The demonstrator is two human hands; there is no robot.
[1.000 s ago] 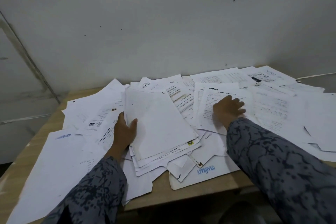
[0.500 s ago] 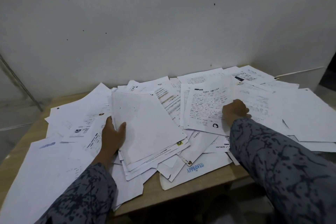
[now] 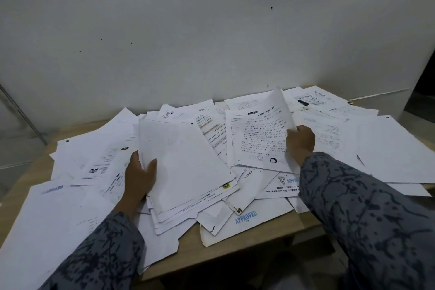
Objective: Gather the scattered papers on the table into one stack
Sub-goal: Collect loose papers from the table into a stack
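White sheets cover nearly the whole tabletop (image 3: 282, 226), so I judge this job is barely begun. My left hand (image 3: 140, 174) grips the left edge of the stack (image 3: 183, 165) I am building, thumb on top, fingers underneath; it holds only a handful of pages, fanned unevenly at their lower edges. My right hand (image 3: 300, 141) is closed on the right edge of a printed sheet (image 3: 261, 134), pinching it so its far corner curls up off the pile. That sheet has yet to join the stack, which sits just beside it to the left.

Plenty remains loose. A blank spread of sheets (image 3: 54, 226) lies to the left under my left sleeve (image 3: 98, 254), more pages (image 3: 388, 148) run off to the right, and others (image 3: 315, 99) reach back to the wall (image 3: 211, 30). An "APPROVED" stamped page (image 3: 244, 221) hangs toward the near edge, half buried.

What stands in my way is mostly the overlap: pages lie crossed at all angles, so pulling one may drag its neighbours. Some near the front edge could slide off. My right sleeve (image 3: 367, 219) lies across several sheets and hides what is beneath. Dim light makes thin edges hard to pick out.
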